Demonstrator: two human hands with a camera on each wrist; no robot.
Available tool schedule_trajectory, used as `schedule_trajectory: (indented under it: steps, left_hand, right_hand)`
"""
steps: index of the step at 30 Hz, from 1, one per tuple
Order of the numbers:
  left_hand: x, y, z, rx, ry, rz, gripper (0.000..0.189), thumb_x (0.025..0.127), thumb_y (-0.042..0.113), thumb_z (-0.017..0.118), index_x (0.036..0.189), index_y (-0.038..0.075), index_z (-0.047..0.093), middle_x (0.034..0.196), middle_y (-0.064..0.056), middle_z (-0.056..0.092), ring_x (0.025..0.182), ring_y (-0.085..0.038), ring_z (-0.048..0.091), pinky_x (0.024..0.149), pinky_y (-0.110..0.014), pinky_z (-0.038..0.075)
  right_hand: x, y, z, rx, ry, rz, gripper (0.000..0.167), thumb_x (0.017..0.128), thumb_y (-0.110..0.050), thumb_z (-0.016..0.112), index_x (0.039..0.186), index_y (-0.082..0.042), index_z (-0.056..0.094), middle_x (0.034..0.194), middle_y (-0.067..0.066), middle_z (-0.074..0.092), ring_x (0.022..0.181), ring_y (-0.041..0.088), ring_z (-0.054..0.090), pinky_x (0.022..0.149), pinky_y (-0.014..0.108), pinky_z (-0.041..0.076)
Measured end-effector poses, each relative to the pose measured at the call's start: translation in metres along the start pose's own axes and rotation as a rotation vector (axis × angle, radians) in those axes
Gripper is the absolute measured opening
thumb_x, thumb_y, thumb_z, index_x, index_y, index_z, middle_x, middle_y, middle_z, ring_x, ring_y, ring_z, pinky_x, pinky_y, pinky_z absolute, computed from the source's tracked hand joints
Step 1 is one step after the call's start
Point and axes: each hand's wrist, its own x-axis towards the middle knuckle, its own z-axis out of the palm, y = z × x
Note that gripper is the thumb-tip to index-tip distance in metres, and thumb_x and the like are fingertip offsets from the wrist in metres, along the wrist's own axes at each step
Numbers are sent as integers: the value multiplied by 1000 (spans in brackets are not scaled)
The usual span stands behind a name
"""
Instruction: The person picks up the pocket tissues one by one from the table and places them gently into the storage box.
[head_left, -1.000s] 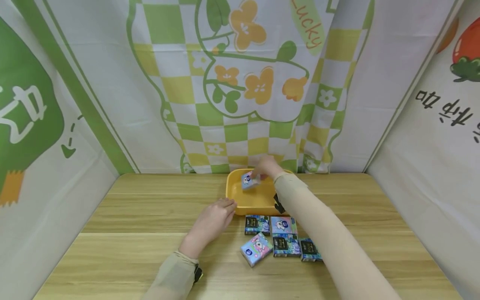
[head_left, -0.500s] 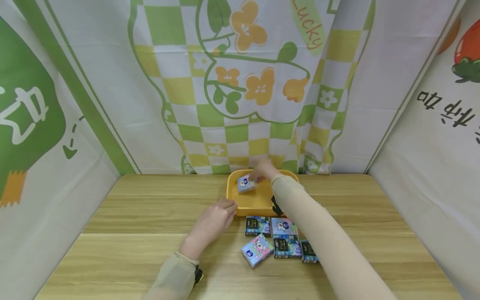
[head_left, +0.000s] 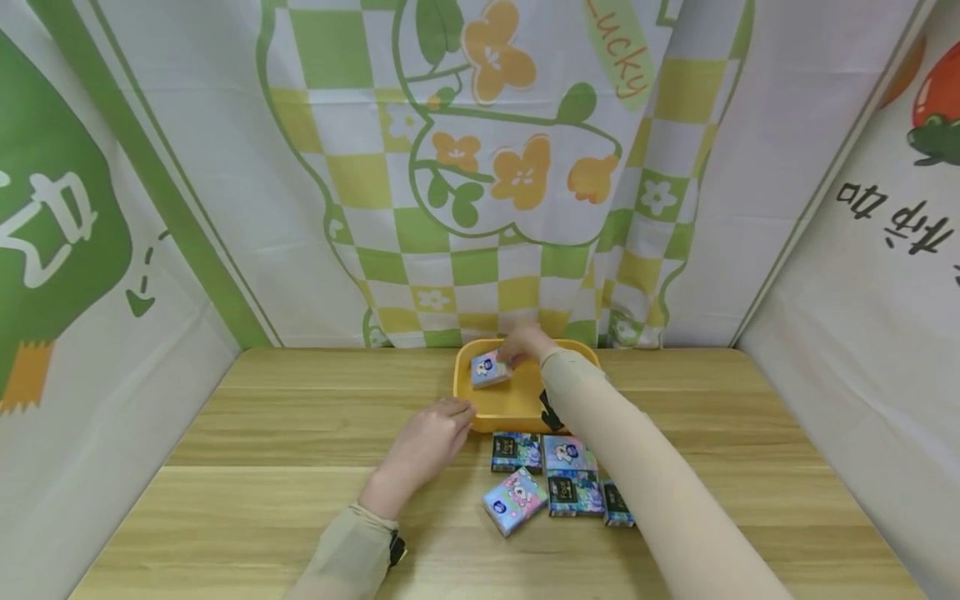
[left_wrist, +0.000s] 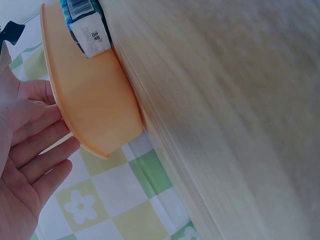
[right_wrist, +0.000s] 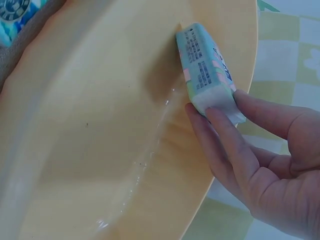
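Note:
My right hand (head_left: 527, 342) reaches into a yellow plastic basin (head_left: 461, 408) and pinches the end of a light blue and pink tissue pack (head_left: 487, 368). In the right wrist view, thumb and fingertips grip the white end of that tissue pack (right_wrist: 205, 70), whose far end is at the basin's side wall. At the basin's front left corner, my left hand (head_left: 423, 446) touches the rim. Seen from the left wrist, the hand's fingers (left_wrist: 42, 145) are fairly straight, with their tips at the rim of the basin (left_wrist: 95, 95).
In front of the basin lie several tissue packs: a dark blue floral pack (head_left: 516, 452), a light blue pack (head_left: 567, 452), another dark pack (head_left: 575, 493) and a slanted pink-blue pack (head_left: 515, 501). My right forearm partly covers a further dark pack (head_left: 617, 504). A checked curtain (head_left: 480, 267) hangs behind.
My right hand has moved the tissue pack left and slightly down inside the basin, toward its left wall. The left hand stays at the rim.

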Motion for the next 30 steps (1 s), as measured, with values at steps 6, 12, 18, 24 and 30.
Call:
schedule_trajectory:
  steps: [6, 12, 18, 24, 30]
  left_hand:
    - [-1, 0, 0, 13, -1, 3, 24, 89, 13, 65, 110, 4, 70, 114, -11, 69, 108, -27, 65, 98, -39, 52]
    - [-1, -1, 0, 13, 0, 3, 24, 89, 14, 65, 110, 4, 70, 113, -10, 69, 108, -26, 65, 98, -38, 53]
    - [0, -1, -2, -4, 9, 2, 23, 88, 13, 66, 109, 4, 70, 113, -11, 69, 107, -27, 65, 98, -40, 53]
    - [-1, -1, -2, 10, -3, 1, 24, 88, 13, 66, 110, 4, 70, 113, -10, 69, 108, -26, 65, 97, -38, 53]
    - [-1, -1, 0, 18, -1, 5, 24, 89, 14, 66, 111, 5, 70, 114, -10, 69, 108, -26, 65, 97, -38, 53]
  right_hand:
    - [3, -2, 1, -28, -17, 15, 42, 83, -1, 68, 118, 16, 53, 82, 14, 67, 82, 24, 70, 88, 32, 58]
    - [8, -3, 2, -48, -16, 29, 32, 84, 1, 68, 110, 15, 58, 76, 12, 62, 66, 18, 66, 84, 31, 60]
    - [41, 5, 10, -72, -30, 61, 22, 84, 3, 65, 104, 11, 62, 95, 17, 65, 77, 23, 70, 76, 31, 62]
    - [186, 71, 32, 22, -72, 51, 18, 75, 5, 71, 90, 11, 64, 86, 19, 65, 68, 27, 70, 60, 32, 62]
    - [112, 38, 20, -25, -54, 124, 21, 80, 1, 69, 98, 11, 64, 94, 23, 69, 78, 30, 71, 68, 36, 63]
